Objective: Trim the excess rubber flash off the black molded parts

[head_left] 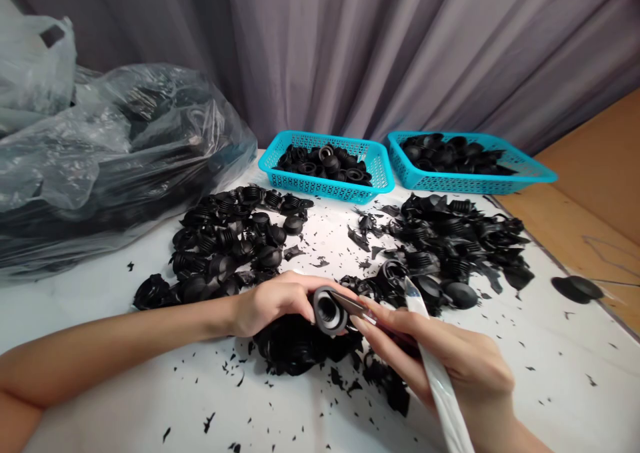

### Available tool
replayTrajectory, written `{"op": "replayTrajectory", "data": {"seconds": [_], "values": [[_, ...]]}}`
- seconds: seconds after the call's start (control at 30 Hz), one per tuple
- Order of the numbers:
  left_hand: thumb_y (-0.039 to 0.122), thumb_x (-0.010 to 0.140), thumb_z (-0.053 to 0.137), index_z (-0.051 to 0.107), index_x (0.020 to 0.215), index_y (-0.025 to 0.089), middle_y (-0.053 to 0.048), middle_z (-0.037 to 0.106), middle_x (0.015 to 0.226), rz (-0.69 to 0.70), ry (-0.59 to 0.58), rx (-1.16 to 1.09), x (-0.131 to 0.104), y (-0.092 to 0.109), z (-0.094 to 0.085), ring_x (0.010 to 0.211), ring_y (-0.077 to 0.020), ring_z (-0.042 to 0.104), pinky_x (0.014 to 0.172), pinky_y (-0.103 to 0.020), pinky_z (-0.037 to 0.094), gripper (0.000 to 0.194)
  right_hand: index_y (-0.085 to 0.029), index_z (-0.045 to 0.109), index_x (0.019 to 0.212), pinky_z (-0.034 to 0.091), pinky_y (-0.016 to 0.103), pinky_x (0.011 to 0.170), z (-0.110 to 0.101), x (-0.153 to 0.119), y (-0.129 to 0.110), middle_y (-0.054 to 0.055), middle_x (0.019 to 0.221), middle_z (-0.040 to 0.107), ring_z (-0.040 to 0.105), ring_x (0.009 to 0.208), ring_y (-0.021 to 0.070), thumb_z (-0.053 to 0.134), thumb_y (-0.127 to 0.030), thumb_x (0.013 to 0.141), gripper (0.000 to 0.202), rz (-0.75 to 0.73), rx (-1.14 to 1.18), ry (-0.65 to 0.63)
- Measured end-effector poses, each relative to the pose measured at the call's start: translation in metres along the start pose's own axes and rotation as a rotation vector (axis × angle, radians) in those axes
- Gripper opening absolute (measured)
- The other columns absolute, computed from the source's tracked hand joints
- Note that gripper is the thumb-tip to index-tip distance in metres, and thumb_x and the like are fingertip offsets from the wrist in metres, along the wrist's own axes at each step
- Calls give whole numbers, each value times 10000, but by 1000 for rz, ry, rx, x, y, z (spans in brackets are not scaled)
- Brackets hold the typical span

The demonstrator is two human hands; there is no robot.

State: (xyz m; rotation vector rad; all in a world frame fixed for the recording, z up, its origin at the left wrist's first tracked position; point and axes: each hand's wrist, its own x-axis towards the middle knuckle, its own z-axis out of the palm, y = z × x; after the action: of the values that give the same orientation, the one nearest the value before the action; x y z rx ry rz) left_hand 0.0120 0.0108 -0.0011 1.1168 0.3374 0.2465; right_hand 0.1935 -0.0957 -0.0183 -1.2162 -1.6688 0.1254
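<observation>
My left hand (pixel 280 303) is closed around a round black rubber part (pixel 330 311) with a hollow, ribbed opening turned toward me. In my right hand (pixel 445 353), thumb and fingers pinch a slim metal tool (pixel 353 306), its tip against the part's rim; its exact kind is unclear. A long white strip-like tool (pixel 435 373) with a shiny tip also lies across the right hand. Below the hands sits a dark heap of black rubber pieces (pixel 295 349), partly covered by them.
Black ribbed parts (pixel 220 246) are piled at left, with more black pieces and scraps (pixel 450 239) at right. Two blue baskets (pixel 320 187) (pixel 465 185) hold black parts at the back. A large clear plastic bag (pixel 125 166) stands left. Small trimmings dot the white table (pixel 505 386).
</observation>
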Motion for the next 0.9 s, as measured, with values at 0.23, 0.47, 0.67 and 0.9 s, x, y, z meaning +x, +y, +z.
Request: {"op": "replayTrajectory", "data": {"seconds": [0.23, 0.47, 0.67, 0.9], "values": [[174, 634, 491, 667, 1074, 116, -86, 700, 961, 14, -49, -54, -3, -3, -2, 844, -234, 627, 802, -356, 457, 478, -179, 651, 805, 461, 211, 370, 1, -1, -2, -8, 582, 663, 598, 400, 111, 656, -144, 800, 36, 13, 3, -28], [192, 612, 470, 677, 1034, 99, -80, 720, 858, -38, -96, -69, -2, -4, -2, 709, -230, 652, 749, -387, 484, 479, -184, 629, 800, 485, 183, 405, 1, -3, -3, -10, 615, 681, 607, 416, 96, 640, -145, 814, 43, 14, 14, -39], [191, 590, 433, 670, 1050, 74, -81, 713, 804, -46, -139, -119, 0, -3, -3, 746, -267, 656, 787, -447, 469, 530, -194, 644, 788, 465, 206, 368, 1, -2, -5, -9, 607, 693, 578, 382, 100, 646, -161, 810, 40, 18, -9, -43], [194, 577, 424, 643, 1082, 66, -97, 661, 935, -1, -37, -26, 2, 7, 1, 813, -222, 593, 803, -414, 480, 565, -225, 704, 759, 406, 237, 354, -17, 10, 1, -24, 572, 687, 515, 356, 92, 704, -290, 757, 65, 181, -146, 168]]}}
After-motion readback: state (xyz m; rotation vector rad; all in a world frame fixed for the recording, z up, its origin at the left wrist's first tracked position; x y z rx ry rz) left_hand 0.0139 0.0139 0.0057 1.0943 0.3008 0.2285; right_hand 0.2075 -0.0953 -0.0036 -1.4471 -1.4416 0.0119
